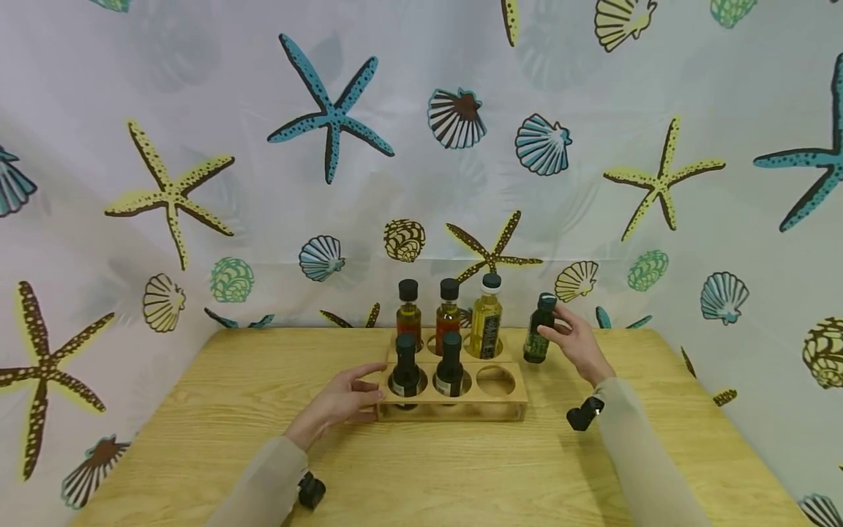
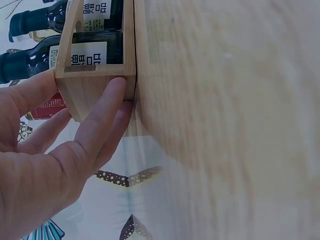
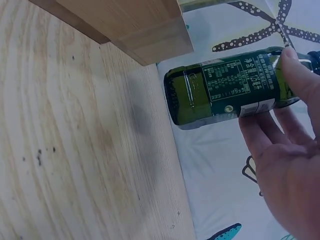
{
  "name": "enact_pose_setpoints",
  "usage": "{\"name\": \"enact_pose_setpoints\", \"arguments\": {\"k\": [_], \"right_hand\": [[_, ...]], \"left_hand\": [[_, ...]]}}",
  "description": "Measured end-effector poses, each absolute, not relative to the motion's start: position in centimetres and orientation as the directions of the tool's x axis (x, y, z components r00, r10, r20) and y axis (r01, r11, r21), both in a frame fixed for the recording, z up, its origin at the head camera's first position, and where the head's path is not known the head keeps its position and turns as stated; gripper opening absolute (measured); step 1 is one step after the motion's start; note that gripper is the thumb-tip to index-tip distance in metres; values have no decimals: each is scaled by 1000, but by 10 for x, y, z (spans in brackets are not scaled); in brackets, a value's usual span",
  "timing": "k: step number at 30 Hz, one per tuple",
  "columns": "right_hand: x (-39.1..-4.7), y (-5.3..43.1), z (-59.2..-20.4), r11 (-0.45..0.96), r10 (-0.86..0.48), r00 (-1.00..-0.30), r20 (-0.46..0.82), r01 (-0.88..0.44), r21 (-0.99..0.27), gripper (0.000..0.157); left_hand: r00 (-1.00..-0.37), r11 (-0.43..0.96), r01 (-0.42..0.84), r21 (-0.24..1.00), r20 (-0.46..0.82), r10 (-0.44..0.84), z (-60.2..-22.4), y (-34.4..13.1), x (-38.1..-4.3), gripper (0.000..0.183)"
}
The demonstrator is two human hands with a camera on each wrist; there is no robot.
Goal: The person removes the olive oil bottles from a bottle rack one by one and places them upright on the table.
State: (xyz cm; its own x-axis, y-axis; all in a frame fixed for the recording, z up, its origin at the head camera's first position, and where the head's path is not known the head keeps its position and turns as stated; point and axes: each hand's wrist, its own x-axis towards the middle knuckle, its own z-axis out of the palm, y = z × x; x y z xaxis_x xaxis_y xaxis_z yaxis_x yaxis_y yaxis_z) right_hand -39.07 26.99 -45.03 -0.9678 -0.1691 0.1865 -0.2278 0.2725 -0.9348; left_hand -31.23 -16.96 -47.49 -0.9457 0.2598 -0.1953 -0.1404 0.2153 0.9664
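Observation:
A two-tier wooden rack (image 1: 454,411) with round holes stands on the table. My left hand (image 1: 345,397) is at its left end; in the left wrist view the fingertips press on the end panel, fingers fairly straight. My right hand (image 1: 576,344) pinches a green glass bottle (image 1: 538,333) between thumb and fingers, right of the rack. The bottle leans a little, cap up; its printed label (image 3: 235,80) shows in the right wrist view. Two dark bottles (image 1: 406,373) stand in the front row, left of a bare round hole (image 1: 495,380).
Behind them, the rack's back row holds two bottles of reddish contents (image 1: 408,318) and a taller bottle of yellow oil (image 1: 487,322). The wooden table (image 1: 428,468) reaches back to a white curtain (image 1: 408,197) printed with starfish and shells.

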Motion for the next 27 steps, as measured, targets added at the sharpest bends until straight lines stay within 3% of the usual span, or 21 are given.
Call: {"name": "enact_pose_setpoints", "arguments": {"k": [10, 21, 27], "right_hand": [[-370, 267, -426, 326, -191, -973, 130, -188, -926, 68], [-399, 289, -463, 360, -197, -968, 156, -219, -907, 73], [-404, 293, -465, 381, -191, -966, 176, -238, -893, 73]], "left_hand": [[-946, 218, -136, 967, -191, 261, -474, -170, -313, 58], [-943, 205, -127, 970, -183, 280, -478, -171, -312, 58], [-943, 206, -126, 970, -181, 279, -476, -171, -313, 58]]}}
